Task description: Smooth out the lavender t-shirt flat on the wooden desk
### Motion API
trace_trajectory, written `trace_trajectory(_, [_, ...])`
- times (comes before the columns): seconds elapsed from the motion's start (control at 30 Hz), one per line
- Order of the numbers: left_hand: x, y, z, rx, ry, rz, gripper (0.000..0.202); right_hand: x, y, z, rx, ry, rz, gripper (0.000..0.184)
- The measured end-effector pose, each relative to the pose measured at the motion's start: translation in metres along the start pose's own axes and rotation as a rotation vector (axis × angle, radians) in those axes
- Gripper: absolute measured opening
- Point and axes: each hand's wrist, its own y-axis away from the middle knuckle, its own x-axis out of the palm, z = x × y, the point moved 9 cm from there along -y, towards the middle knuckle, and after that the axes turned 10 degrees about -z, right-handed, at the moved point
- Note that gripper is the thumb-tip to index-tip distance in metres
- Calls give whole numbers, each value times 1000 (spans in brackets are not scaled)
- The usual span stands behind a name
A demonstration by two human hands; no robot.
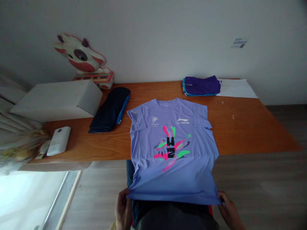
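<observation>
A lavender-blue T-shirt (146,166) with a colourful chest print lies face up, its collar and sleeves on the wooden table (244,127). Its lower part hangs past the front edge toward my body. My left hand (123,207) pinches the hem at its left corner. At the opposite hem corner, my right hand (227,206) grips the fabric between thumb and fingers. The hem is stretched nearly straight between both hands, with soft creases along the sides.
Folded dark clothes (110,110) lie left of the shirt, beside a white box (59,99) and a cow-shaped toy keyboard (83,60). A white device (59,140) sits near the left front edge. Folded purple clothes (201,85) rest on a white sheet (237,88) at the back right.
</observation>
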Motion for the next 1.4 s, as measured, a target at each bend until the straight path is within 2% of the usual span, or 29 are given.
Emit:
trace_trajectory(0.1, [-9,1,-3,37,-91,-57,53,-7,9,-15,-8,11,-148,30])
trace_trajectory(0.17, [-11,4,-9,67,-156,-34,55,-8,12,-19,-14,16,-221,43])
trace_trajectory(0.27, [-17,12,-21,99,-257,10,47,-6,15,-18,-46,19,-233,50])
trace_trajectory(0.4, [-27,26,-44,232,-309,15,36,-15,17,-17,-50,-30,-242,59])
trace_trajectory(0.5, [-32,36,-46,297,-273,46,35,-27,15,-15,-9,-48,-236,67])
trace_trajectory(0.57, [-34,39,-40,316,-252,75,35,-32,13,-8,6,-24,-170,65])
trace_trajectory(0.67, [-32,39,-33,339,-240,135,33,-29,12,7,-10,9,42,56])
trace_trajectory(0.73, [-30,37,-34,328,-245,136,33,-27,12,16,-24,17,151,51])
trace_trajectory(0.77, [-29,36,-35,310,-246,118,33,-28,11,20,-32,23,164,50])
trace_trajectory(0.87, [-26,35,-43,234,-209,16,35,-29,6,27,-54,38,76,46])
trace_trajectory(0.97, [-18,37,-45,182,-134,-56,40,-20,4,33,-63,60,-44,34])
trace_trajectory(1.03, [-13,37,-42,193,-125,-42,42,-8,7,39,-71,63,-77,27])
trace_trajectory(1.13, [-11,36,-36,309,-210,22,34,10,15,42,-60,29,-83,28])
trace_trajectory(1.27, [-23,32,-24,424,-295,33,30,9,28,19,105,-52,-151,34])
trace_trajectory(1.33, [-30,31,-17,403,-306,3,31,2,33,7,169,-80,-177,38])
trace_trajectory(1.4, [-32,32,-9,327,-321,-15,31,-5,35,-1,211,-95,-182,41])
